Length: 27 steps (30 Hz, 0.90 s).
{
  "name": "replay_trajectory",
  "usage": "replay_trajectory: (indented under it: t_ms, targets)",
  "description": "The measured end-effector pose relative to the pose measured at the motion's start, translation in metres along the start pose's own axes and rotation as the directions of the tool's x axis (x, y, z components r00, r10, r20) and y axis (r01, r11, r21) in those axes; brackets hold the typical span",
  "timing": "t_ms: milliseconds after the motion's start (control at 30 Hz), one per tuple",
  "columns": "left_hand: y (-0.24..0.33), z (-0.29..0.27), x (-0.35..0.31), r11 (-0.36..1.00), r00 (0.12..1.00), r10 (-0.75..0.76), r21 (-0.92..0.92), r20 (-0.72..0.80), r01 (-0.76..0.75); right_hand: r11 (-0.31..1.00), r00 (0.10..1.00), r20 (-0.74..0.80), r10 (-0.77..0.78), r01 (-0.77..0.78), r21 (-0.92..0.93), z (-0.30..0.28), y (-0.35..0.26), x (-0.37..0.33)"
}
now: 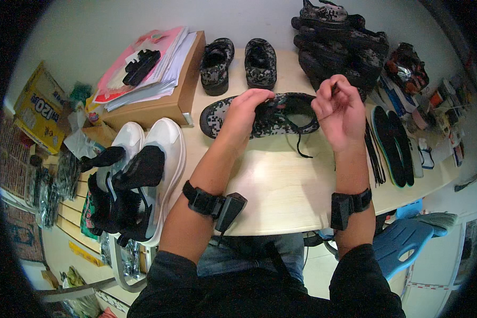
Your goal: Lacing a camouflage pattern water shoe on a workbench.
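Camo shoe point(263, 125) mid-frame looks light and soft-topped, so hold it midfoot, with left hand point(243, 114) loosely wrapped over it, right hand point(342, 108) half-curled, can't tell on what.

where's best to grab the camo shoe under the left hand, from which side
Probably the heel end, from the right: the camo shoe lies toe left, opening toward the right, so the collar gives a rim to pinch, fingers inside, thumb outside. The left hand covers the front part, while the right hand is beside the heel. Avoid the loose lace on the near side.
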<state>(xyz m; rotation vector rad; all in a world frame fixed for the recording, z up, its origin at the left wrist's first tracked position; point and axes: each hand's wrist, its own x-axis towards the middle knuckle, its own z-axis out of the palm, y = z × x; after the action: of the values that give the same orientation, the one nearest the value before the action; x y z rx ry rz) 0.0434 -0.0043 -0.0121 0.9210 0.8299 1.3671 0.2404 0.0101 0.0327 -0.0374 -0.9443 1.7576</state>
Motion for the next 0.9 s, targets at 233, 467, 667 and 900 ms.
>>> replay_trajectory:
  t_ms: [233, 467, 667, 900]
  targets:
    - [0.007, 0.006, -0.006, 0.999, 0.999, -0.032, -0.019, 0.008, 0.032, -0.078, 0.978, 0.114, -0.177, 0.101, -0.992, 0.004, 0.030, -0.006]
    - [0.005, 0.004, -0.005, 0.999, 1.000, -0.021, 0.025, 0.024, 0.020, 0.061, 0.987, -0.162, -0.010, -0.162, -0.985, 0.011, 0.023, -0.011]
    - [0.005, 0.004, -0.004, 0.994, 0.996, -0.086, -0.073, 0.015, 0.087, 0.248, 0.964, -0.202, 0.174, -0.242, -0.938, 0.004, 0.011, -0.011]
    - [0.018, -0.004, -0.006, 0.971, 0.979, -0.115, -0.190, 0.167, 0.147, 0.126, 0.973, -0.140, 0.183, -0.164, -0.978, 0.009, 0.013, -0.011]
